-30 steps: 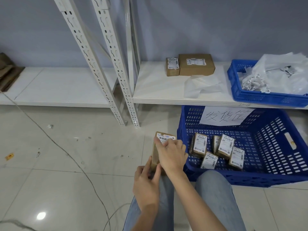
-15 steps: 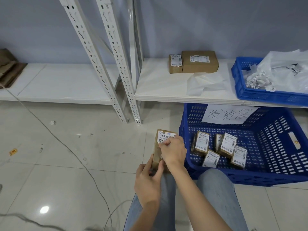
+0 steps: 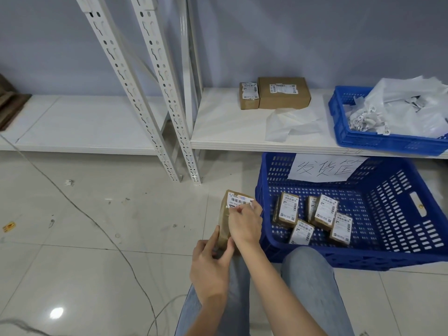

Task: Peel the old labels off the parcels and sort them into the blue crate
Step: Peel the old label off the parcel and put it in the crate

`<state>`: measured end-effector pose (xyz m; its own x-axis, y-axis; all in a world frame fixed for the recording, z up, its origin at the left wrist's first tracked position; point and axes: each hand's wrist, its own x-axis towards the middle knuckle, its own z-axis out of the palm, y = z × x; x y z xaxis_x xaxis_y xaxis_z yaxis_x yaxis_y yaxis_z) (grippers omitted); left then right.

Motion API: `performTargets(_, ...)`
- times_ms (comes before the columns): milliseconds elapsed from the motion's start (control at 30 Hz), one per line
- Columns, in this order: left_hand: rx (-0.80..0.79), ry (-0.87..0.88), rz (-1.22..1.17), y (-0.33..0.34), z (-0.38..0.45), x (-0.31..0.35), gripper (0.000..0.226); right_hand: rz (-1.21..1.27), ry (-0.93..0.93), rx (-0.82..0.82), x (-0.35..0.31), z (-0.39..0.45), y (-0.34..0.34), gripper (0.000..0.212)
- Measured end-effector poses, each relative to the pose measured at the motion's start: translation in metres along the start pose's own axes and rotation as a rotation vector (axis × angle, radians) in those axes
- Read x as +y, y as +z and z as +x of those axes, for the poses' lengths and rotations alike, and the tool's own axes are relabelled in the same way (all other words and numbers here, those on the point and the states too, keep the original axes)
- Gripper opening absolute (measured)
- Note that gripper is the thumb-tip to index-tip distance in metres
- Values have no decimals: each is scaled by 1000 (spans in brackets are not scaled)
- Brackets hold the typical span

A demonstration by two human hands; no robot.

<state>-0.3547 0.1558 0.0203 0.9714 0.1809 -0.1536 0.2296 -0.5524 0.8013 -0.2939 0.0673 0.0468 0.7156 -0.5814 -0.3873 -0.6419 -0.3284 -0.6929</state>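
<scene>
Your two bare forearms reach in from the bottom edge, with no sleeves, watch or rings showing on either. Your left hand [image 3: 210, 267] and right hand [image 3: 244, 224] wear no gloves, and the nails look short and plain. Below them, your legs are clad in light blue denim jeans [image 3: 312, 287], faded and smooth, the fabric creased slightly at the knees.

Two bare hands close together above the knees

The left hand [image 3: 211, 265] is low, its fingers curled up with thumb and fingers gripping something at its bottom end. The right hand [image 3: 244, 223] reaches across higher up, fingertips pinching. Both forearms stretch forward over legs in jeans.
</scene>
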Motion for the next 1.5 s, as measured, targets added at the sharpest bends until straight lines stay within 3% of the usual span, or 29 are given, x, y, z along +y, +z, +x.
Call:
performTargets(233, -4, -16, 13, 0, 0, 0, 36, 13, -3, -9, -2, -1, -2, 17)
performTargets(533, -1, -33, 48, 1, 1, 1, 37, -92, 10, -45, -15, 8, -1, 51)
performTargets(767, 4, -33, 60, 1, 1, 2, 43, 15, -29, 53, -2, 10, 0, 13)
performTargets(900, -15, -45, 58, 1, 1, 3, 42, -119, -101, 90, 1, 13, 2, 13)
performTargets(1133, -21, -62, 47, -1, 1, 5, 37, -299, -103, 10, 2, 20, 8, 35)
performTargets(1500, -22, -70, -7, -3, -1, 6, 33, -278, -113, 79, 1, 19, 3, 23)
